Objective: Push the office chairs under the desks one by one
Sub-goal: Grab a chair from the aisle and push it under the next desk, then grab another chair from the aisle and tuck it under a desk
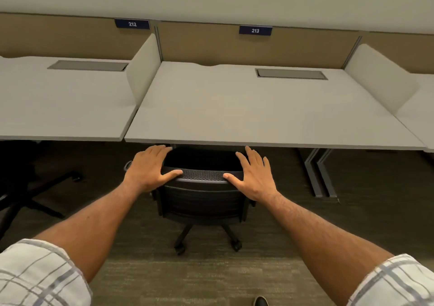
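Note:
A black mesh-backed office chair [202, 202] stands at the front edge of the white desk [234, 108] labelled 213. Its seat is under the desktop, while the backrest and wheeled base stick out on my side. My left hand [150, 167] lies on the left top corner of the backrest, fingers spread and thumb along the top rail. My right hand [254, 176] lies flat on the right top corner, fingers apart and pointing toward the desk edge. Neither hand is wrapped around the rail.
The desk labelled 212 [65, 104] sits to the left, with a second black chair [21, 188] partly in view at its front. White divider panels [143, 71] separate the desks. Grey desk legs [319, 172] stand to the right. Dark carpet covers the floor, and my shoe [260, 301] shows below.

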`<state>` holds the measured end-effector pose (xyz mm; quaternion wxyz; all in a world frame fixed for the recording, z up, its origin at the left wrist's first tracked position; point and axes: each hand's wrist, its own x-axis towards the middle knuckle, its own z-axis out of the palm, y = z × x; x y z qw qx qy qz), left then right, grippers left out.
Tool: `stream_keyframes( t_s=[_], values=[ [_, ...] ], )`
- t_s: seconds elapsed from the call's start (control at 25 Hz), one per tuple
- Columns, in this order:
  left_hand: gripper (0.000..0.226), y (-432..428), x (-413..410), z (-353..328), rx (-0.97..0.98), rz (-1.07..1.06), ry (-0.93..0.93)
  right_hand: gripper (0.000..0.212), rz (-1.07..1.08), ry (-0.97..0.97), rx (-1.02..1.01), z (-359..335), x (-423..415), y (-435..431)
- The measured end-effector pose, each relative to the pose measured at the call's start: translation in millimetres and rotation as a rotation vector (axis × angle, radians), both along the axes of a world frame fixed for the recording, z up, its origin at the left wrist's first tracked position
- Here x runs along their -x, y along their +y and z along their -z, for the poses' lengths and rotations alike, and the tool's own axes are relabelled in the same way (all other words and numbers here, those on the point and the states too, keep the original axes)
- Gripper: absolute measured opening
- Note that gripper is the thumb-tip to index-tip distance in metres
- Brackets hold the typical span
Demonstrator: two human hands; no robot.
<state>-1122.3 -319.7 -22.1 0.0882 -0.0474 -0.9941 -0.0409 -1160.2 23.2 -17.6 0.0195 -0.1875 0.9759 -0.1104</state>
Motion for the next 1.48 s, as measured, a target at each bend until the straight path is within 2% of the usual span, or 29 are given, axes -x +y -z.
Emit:
stream_keyframes(
  t_s=[0.16,0.36,0.64,1.0,1.48],
  values=[
    [0.097,70,-6,-8,0.035,0.244,0.069,0.096,0.06,0.025,-0.012,-3,-24,32],
    [0.103,186,-26,16,0.134,0.635,0.039,0.101,0.211,0.009,-0.069,10,-82,107],
    [0.111,304,-59,48,0.211,0.798,-0.111,0.102,0.525,-0.089,-0.117,38,-213,221],
    [0.116,426,-137,88,0.233,1.032,-0.266,0.099,0.913,-0.254,-0.078,73,-410,329],
    [0.115,661,-374,115,0.318,1.245,-0.338,0.098,1.171,-0.328,0.02,103,-695,498]
  ],
)
